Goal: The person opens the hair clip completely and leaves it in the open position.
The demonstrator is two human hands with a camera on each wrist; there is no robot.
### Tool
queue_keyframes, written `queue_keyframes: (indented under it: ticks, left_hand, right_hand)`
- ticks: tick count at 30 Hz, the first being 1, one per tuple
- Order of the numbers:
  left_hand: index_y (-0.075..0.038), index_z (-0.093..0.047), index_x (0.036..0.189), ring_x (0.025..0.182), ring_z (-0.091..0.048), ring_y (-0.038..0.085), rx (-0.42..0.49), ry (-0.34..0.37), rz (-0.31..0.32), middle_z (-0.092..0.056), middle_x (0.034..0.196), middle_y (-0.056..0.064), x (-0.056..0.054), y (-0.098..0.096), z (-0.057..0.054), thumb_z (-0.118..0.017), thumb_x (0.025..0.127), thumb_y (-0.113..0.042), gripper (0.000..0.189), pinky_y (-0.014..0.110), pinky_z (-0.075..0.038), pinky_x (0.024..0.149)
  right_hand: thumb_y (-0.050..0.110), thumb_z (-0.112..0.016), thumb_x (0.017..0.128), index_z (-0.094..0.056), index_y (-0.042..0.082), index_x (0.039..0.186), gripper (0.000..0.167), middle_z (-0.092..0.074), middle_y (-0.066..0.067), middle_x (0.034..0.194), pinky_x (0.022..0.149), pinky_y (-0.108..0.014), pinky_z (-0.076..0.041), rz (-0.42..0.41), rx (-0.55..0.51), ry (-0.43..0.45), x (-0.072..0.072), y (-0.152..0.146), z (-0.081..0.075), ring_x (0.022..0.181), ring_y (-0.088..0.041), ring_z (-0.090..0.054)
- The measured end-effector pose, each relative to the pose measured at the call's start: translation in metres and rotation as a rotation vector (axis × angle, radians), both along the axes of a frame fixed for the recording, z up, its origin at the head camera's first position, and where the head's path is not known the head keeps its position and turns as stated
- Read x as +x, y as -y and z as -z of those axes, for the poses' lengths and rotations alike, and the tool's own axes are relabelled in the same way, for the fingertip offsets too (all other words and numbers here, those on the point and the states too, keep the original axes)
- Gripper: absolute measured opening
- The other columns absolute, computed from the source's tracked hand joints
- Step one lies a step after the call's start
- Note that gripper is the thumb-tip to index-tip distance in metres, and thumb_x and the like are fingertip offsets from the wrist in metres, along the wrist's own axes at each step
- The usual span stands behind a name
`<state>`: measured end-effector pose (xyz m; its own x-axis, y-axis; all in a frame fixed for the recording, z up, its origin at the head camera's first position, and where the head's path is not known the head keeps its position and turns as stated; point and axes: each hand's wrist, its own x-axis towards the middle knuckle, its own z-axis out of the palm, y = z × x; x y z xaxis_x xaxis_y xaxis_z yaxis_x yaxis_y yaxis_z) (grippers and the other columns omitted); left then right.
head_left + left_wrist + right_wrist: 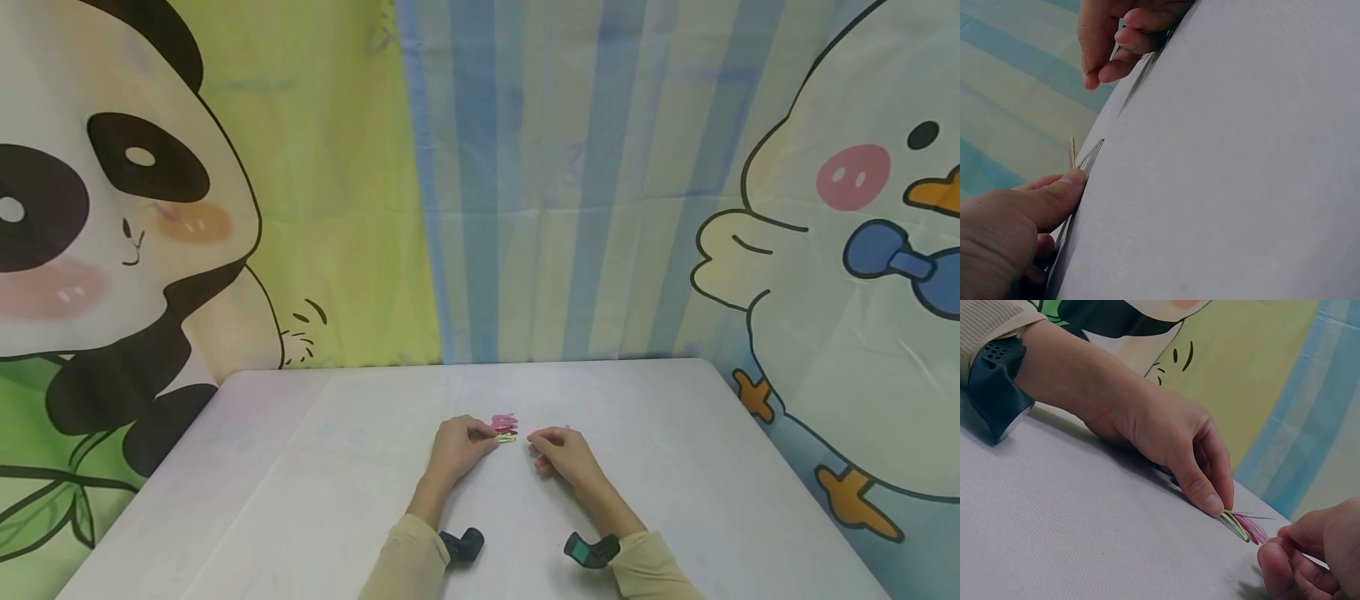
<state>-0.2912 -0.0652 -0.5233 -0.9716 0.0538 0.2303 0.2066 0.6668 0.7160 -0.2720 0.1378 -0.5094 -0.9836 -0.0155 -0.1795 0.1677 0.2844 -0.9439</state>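
Observation:
Near the middle of the white table lies a small bunch of thin, narrow loops, pink ones [504, 421] behind and green ones [507, 438] in front. Their exact kind is too small to tell. My left hand [459, 448] pinches the near end of the green loops [1234, 526] between thumb and index finger; the pink strands [1254, 528] fan out beside them. A short gap to the right separates the bunch from my right hand [564, 455], whose fingers are loosely bent. In the left wrist view, nothing shows between the right hand's fingertips [1091, 81].
A tiny pink bit [567, 427] shows just behind the right hand. The white table [300, 500] reaches back to a hanging cloth [525, 208] with panda and duck pictures. Dark wrist-worn devices [462, 546] sit on both wrists.

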Motion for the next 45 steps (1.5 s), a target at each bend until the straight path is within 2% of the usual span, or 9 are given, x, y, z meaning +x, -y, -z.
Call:
queue_keyframes:
  ticks: [7, 14, 19, 23, 30, 35, 40, 45]
  left_hand:
    - [-0.021, -0.075, 0.083, 0.078, -0.059, 0.01, -0.013, -0.014, -0.013, -0.07, 0.082, -0.006, 0.002, -0.001, -0.002, -0.081, 0.074, -0.024, 0.011, 0.03, -0.045, 0.071]
    - [-0.02, -0.075, 0.083, 0.077, -0.058, 0.01, 0.009, 0.013, -0.027, -0.069, 0.082, -0.006, 0.003, -0.001, -0.005, -0.081, 0.074, -0.022, 0.011, 0.03, -0.044, 0.071]
    - [-0.021, -0.074, 0.086, 0.081, -0.061, 0.012, -0.003, 0.012, -0.021, -0.07, 0.084, -0.006, 0.002, 0.0, -0.003, -0.08, 0.074, -0.023, 0.013, 0.032, -0.047, 0.074]
    - [-0.021, -0.074, 0.088, 0.078, -0.06, 0.01, 0.002, 0.009, 0.008, -0.069, 0.084, -0.006, 0.001, 0.002, -0.001, -0.08, 0.075, -0.025, 0.015, 0.03, -0.047, 0.071]
    - [-0.019, -0.074, 0.09, 0.065, -0.053, 0.007, 0.094, 0.001, 0.051, -0.066, 0.077, -0.006, -0.005, 0.012, 0.003, -0.076, 0.079, -0.027, 0.014, 0.022, -0.044, 0.06]
    - [-0.022, -0.074, 0.094, 0.071, -0.054, 0.009, 0.17, 0.056, 0.039, -0.066, 0.082, -0.007, -0.007, 0.018, 0.004, -0.071, 0.084, -0.031, 0.014, 0.023, -0.045, 0.064]
    - [-0.023, -0.073, 0.096, 0.077, -0.054, 0.011, 0.239, 0.091, 0.045, -0.068, 0.09, -0.005, -0.008, 0.021, 0.003, -0.07, 0.085, -0.034, 0.016, 0.025, -0.046, 0.067]
    - [-0.021, -0.073, 0.097, 0.077, -0.055, 0.012, 0.264, 0.076, 0.056, -0.068, 0.09, -0.004, -0.008, 0.024, 0.001, -0.07, 0.086, -0.033, 0.016, 0.025, -0.046, 0.067]
  right_hand:
    - [0.026, -0.064, 0.091, -0.068, 0.004, 0.106, 0.027, -0.066, -0.004, 0.086, 0.059, -0.024, -0.051, -0.006, 0.001, 0.002, 0.0, 0.001, -0.001, 0.06, -0.012, -0.058]
    - [0.023, -0.062, 0.091, -0.068, 0.004, 0.105, 0.024, -0.066, -0.004, 0.086, 0.058, -0.024, -0.052, -0.002, 0.002, -0.002, 0.001, 0.003, -0.002, 0.06, -0.011, -0.058]
    - [0.022, -0.062, 0.091, -0.068, 0.003, 0.106, 0.025, -0.068, -0.005, 0.088, 0.059, -0.025, -0.052, -0.009, -0.008, -0.005, 0.002, 0.003, -0.001, 0.06, -0.011, -0.059]
    - [0.02, -0.062, 0.091, -0.068, 0.002, 0.104, 0.023, -0.069, -0.006, 0.088, 0.058, -0.025, -0.053, -0.012, -0.03, -0.008, 0.002, 0.001, 0.0, 0.06, -0.011, -0.059]
    - [0.02, -0.061, 0.091, -0.068, 0.002, 0.104, 0.023, -0.068, -0.005, 0.088, 0.058, -0.026, -0.054, -0.01, -0.019, -0.008, 0.003, 0.001, 0.002, 0.061, -0.012, -0.06]
    - [0.02, -0.06, 0.091, -0.069, 0.004, 0.104, 0.021, -0.069, -0.004, 0.087, 0.059, -0.027, -0.054, -0.008, -0.003, -0.001, 0.004, 0.002, 0.0, 0.061, -0.012, -0.06]
    - [0.022, -0.061, 0.092, -0.068, 0.004, 0.105, 0.024, -0.069, -0.004, 0.088, 0.059, -0.028, -0.053, -0.044, -0.003, 0.009, 0.004, 0.001, -0.004, 0.063, -0.013, -0.06]
    - [0.027, -0.062, 0.091, -0.067, 0.005, 0.107, 0.028, -0.069, -0.006, 0.092, 0.061, -0.028, -0.052, -0.072, 0.018, -0.011, 0.003, -0.005, -0.016, 0.068, -0.015, -0.059]
